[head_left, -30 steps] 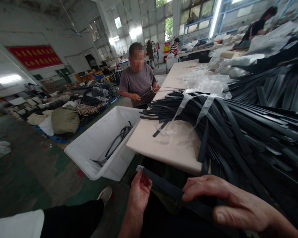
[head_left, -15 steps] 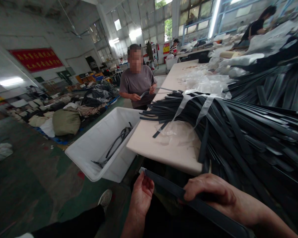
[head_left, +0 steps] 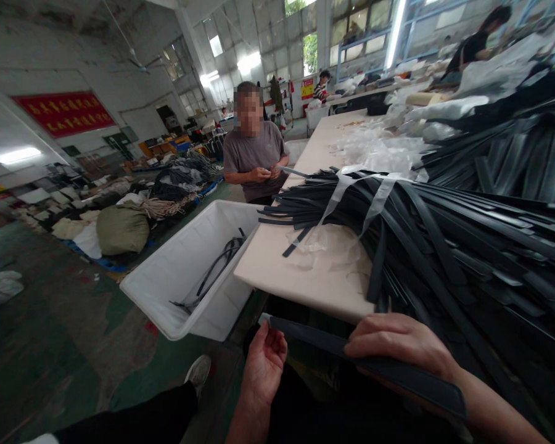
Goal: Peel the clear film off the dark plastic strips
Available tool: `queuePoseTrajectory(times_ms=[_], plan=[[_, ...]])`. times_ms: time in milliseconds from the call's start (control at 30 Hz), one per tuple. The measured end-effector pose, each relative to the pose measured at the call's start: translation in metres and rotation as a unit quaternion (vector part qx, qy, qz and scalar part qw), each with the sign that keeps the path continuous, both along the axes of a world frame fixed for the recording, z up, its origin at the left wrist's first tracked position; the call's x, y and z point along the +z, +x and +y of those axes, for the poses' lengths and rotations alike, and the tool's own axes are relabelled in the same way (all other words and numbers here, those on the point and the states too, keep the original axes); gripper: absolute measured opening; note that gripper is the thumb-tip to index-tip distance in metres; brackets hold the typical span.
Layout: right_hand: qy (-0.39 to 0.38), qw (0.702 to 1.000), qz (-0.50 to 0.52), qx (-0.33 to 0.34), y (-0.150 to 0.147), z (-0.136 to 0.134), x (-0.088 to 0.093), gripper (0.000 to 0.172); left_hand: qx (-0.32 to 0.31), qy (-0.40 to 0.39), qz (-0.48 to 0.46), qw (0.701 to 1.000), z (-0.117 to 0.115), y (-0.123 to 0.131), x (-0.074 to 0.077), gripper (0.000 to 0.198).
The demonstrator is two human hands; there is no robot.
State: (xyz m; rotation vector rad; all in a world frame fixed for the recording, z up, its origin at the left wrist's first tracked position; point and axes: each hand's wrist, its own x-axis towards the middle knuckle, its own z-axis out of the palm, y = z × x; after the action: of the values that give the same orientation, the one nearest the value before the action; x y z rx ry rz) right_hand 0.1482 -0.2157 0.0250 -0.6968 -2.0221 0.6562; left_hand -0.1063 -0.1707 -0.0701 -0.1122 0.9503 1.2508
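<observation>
A long, flat dark strap (head_left: 312, 336) stretches across my lap between both hands. My left hand (head_left: 264, 364) pinches its pale far end between thumb and fingers, the other fingers loosely curled. Farther along, my right hand (head_left: 398, 342) is closed over the strap from above, thumb side toward the left. Beyond the right hand the strap's rounded end (head_left: 457, 401) sticks out under the wrist. Just past my hands, a large heap of similar dark straps (head_left: 425, 240) lies on the pale table (head_left: 300, 268), tied with a clear plastic band (head_left: 337, 200).
Left of the table stands a white plastic bin (head_left: 161, 271) with a few dark strips (head_left: 222, 262) inside. A co-worker (head_left: 254, 148) stands across the table corner, holding a strap. Clear plastic wrapping (head_left: 379, 151) lies behind the heap. Piled fabric bundles (head_left: 123, 228) cover the floor at left.
My right hand has shifted slightly along the strap, and the strap's near end has risen into fuller view. My left hand keeps its place. The co-worker's hands have come closer together.
</observation>
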Motion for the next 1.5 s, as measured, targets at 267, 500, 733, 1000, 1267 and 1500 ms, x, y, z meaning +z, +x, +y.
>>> queuePoseTrajectory(times_ms=[267, 500, 733, 1000, 1267, 1500], plan=[[0.094, 0.991, -0.028, -0.093, -0.001, -0.006, 0.004, 0.02, -0.01, -0.004, 0.006, 1.0, 0.0, 0.003, 0.0, 0.019], [0.103, 0.992, -0.028, -0.066, -0.005, -0.004, 0.0, 0.019, -0.005, -0.003, 0.008, 1.0, 0.0, 0.001, -0.001, 0.021], [0.115, 0.991, -0.046, -0.043, -0.005, -0.001, -0.004, 0.02, -0.012, -0.009, 0.009, 1.0, -0.001, 0.002, -0.001, 0.022], [0.114, 0.991, -0.053, -0.049, -0.005, -0.002, -0.007, 0.02, -0.019, -0.008, 0.015, 1.0, -0.002, 0.003, -0.002, 0.016], [0.073, 0.995, -0.06, -0.039, -0.01, -0.006, 0.001, 0.02, -0.042, -0.013, 0.01, 0.999, -0.007, 0.006, 0.004, 0.018], [0.055, 0.996, -0.067, -0.023, -0.022, -0.001, 0.001, 0.023, -0.068, -0.009, 0.018, 0.997, -0.011, 0.012, 0.009, 0.01]])
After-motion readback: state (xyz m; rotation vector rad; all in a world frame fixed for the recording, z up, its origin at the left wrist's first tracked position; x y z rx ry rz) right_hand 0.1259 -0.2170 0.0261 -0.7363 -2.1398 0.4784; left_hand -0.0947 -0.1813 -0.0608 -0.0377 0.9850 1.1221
